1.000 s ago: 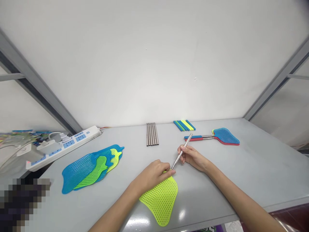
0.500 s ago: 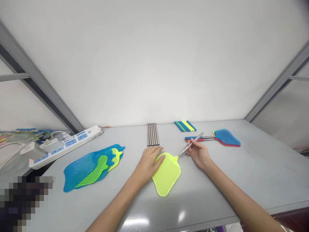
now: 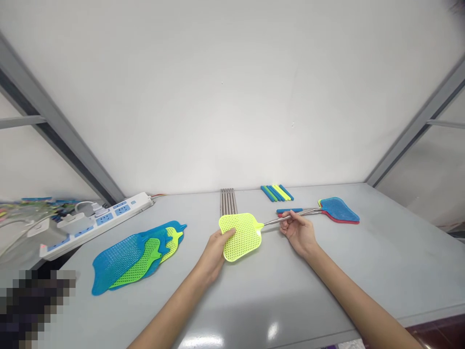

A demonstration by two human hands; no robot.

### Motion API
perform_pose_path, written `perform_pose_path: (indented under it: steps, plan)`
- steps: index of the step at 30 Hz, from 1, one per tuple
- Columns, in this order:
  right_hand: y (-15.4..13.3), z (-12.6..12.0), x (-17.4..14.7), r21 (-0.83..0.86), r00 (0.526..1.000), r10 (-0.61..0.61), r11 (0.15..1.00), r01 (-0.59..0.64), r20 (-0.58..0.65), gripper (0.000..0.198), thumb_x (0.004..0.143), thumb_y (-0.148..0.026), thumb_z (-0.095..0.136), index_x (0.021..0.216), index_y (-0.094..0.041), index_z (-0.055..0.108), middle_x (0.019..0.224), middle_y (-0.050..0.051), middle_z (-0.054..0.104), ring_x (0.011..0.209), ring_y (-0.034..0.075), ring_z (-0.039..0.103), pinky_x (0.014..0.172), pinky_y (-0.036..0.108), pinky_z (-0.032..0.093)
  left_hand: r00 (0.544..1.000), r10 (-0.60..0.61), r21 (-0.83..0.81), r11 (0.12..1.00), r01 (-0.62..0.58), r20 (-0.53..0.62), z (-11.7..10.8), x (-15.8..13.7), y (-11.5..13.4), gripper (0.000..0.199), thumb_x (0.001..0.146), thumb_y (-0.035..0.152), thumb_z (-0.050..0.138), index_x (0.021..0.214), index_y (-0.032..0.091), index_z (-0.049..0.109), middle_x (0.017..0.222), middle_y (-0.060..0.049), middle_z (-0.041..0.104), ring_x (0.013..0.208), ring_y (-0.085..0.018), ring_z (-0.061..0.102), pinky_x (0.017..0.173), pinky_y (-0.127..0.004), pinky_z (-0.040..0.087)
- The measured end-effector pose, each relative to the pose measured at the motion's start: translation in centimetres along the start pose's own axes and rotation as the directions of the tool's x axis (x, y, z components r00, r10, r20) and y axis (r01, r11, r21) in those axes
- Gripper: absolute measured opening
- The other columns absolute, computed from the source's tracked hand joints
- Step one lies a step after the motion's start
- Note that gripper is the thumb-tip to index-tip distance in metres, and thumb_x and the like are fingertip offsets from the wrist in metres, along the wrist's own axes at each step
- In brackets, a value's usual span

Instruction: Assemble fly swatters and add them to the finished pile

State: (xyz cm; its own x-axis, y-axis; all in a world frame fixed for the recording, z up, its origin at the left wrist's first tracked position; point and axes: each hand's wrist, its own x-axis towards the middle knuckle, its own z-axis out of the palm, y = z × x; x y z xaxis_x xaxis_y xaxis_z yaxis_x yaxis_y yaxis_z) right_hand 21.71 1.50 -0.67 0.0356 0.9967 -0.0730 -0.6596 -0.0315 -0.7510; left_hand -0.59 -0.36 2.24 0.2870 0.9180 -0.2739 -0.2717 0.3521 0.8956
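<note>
The head camera looks forward and down at both hands [image 3: 301, 234]

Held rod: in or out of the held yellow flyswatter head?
In: the metal rod runs into the neck of the yellow flyswatter head, no gap visible.

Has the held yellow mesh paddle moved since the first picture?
Yes, the yellow mesh paddle has moved up the view toward the metal tubes, hiding their near ends.

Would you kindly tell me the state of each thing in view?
Yellow swatter head, joined to metal rod, held by left hand
Metal rod, held by right hand
Loose heads, overlapping
Spare rods, side by side
Tubes, side by side
Assembled swatters, stacked
Power strip, red light on
</note>
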Motion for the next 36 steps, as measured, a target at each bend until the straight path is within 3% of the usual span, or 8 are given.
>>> perform_pose_path:
  steps: [9, 13, 18, 22, 27, 31, 36]
  plan:
    - [-0.4, 0.8, -0.6, -0.047, 0.999, 0.027, 0.999, -0.025, 0.042, 0.021, 0.074, -0.032, 0.047, 0.064, -0.017, 0.058, 0.052, 0.000, 0.043, 0.049, 0.011, 0.040, 0.045, 0.024, 0.033, 0.998, -0.055, -0.035, 0.998, 0.056, 0.015, 0.4, -0.6, 0.2, 0.037, 0.071, 0.035, 0.055, 0.101, 0.014, 0.055, 0.103, -0.011, 0.059, 0.087, -0.020, 0.058, 0.077, -0.028, 0.045]
    - [-0.5, 0.6, -0.4, 0.085, 1.000, 0.021, 0.996, -0.023, 0.021, 0.020, 0.074, -0.032, 0.047, 0.064, -0.017, 0.057, 0.067, 0.003, 0.051, 0.060, 0.012, 0.046, 0.053, 0.027, 0.039, 0.999, -0.052, -0.015, 0.999, 0.052, -0.008, 0.2, -0.6, 0.2, 0.038, 0.070, 0.036, 0.056, 0.100, 0.013, 0.056, 0.100, -0.012, 0.060, 0.084, -0.020, 0.059, 0.074, -0.028, 0.046]
    - [-1.6, -1.0, 0.4, 0.295, 0.994, -0.047, 0.953, 0.072, -0.094, 0.014, 0.075, -0.027, 0.044, 0.068, -0.018, 0.052, 0.060, 0.001, 0.046, 0.057, 0.012, 0.046, 0.055, 0.029, 0.043, 0.999, -0.045, 0.005, 0.999, 0.045, -0.026, 0.3, -0.6, 0.0, 0.039, 0.069, 0.037, 0.057, 0.099, 0.012, 0.056, 0.098, -0.012, 0.061, 0.083, -0.021, 0.060, 0.072, -0.029, 0.047]
    - [-2.4, -2.0, 0.6, 0.345, 0.982, -0.117, 0.924, 0.163, -0.150, 0.023, 0.078, -0.021, 0.035, 0.057, -0.018, 0.042, 0.048, -0.004, 0.029, 0.041, 0.008, 0.033, 0.043, 0.024, 0.037, 0.996, -0.055, 0.002, 0.998, 0.056, -0.063, 0.5, -0.7, -0.3, 0.038, 0.068, 0.036, 0.057, 0.098, 0.013, 0.057, 0.096, -0.012, 0.062, 0.082, -0.021, 0.060, 0.073, -0.030, 0.047]
    - [-2.1, -2.2, 0.3, 0.310, 0.979, -0.154, 0.932, 0.190, -0.135, 0.032, 0.076, -0.011, 0.030, 0.045, -0.018, 0.027, 0.044, -0.005, 0.017, 0.037, 0.008, 0.023, 0.036, 0.021, 0.028, 0.991, -0.112, -0.004, 0.994, 0.112, -0.078, 0.9, -0.9, -0.6, 0.036, 0.069, 0.036, 0.056, 0.098, 0.014, 0.057, 0.096, -0.011, 0.062, 0.082, -0.020, 0.060, 0.073, -0.029, 0.047]
    - [-1.8, -2.4, 0.3, 0.218, 0.975, -0.181, 0.954, 0.206, -0.130, 0.033, 0.072, -0.007, 0.032, 0.043, -0.018, 0.022, 0.043, -0.005, 0.013, 0.035, 0.008, 0.018, 0.035, 0.022, 0.024, 0.982, -0.159, -0.010, 0.987, 0.159, -0.104, 1.2, -1.1, -0.8, 0.037, 0.069, 0.037, 0.057, 0.098, 0.014, 0.056, 0.095, -0.011, 0.062, 0.081, -0.021, 0.060, 0.070, -0.030, 0.048]
    - [-1.7, -2.6, 0.4, 0.289, 0.972, -0.127, 0.940, 0.181, -0.196, 0.031, 0.068, -0.003, 0.031, 0.043, -0.018, 0.021, 0.040, -0.005, 0.016, 0.034, 0.007, 0.019, 0.034, 0.020, 0.022, 0.967, -0.180, -0.017, 0.983, 0.180, -0.182, 2.0, -1.5, -1.2, 0.037, 0.066, 0.036, 0.060, 0.095, 0.013, 0.057, 0.092, -0.013, 0.063, 0.079, -0.021, 0.061, 0.067, -0.030, 0.049]
